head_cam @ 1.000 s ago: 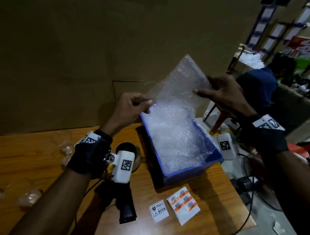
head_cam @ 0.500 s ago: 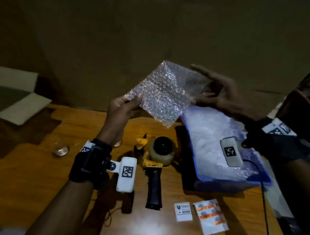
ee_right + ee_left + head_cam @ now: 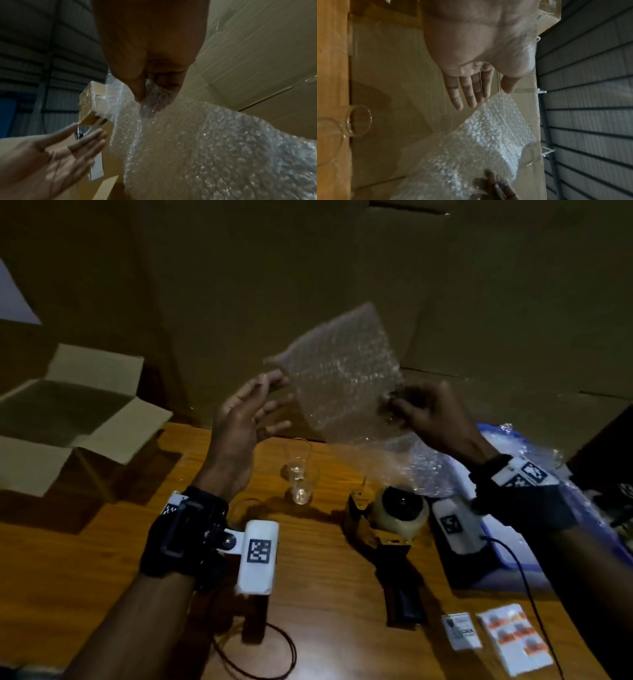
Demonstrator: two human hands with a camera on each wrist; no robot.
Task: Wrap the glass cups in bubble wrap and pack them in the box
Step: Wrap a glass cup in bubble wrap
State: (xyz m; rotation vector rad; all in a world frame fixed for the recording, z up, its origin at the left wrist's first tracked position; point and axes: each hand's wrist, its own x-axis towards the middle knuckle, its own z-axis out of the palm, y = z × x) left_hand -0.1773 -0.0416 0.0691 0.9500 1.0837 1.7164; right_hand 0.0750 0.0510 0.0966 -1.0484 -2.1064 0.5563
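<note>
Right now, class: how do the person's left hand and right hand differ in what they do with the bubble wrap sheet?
The left hand is open, fingers straight, beside the bubble wrap sheet; the right hand pinches the sheet's edge. The left hand carries nothing; the right hand carries the sheet. Both are raised above the table.

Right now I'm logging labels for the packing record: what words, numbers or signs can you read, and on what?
Nothing reads cleanly.
White label card on the table: a dark symbol and print, too blurred to read.
Sticker sheet: orange-and-white labels, text too blurred.
Wrist camera housings: square black-and-white coded markers, no words.
Cardboard box, bubble wrap sheet, tape dispenser: no print visible.
</note>
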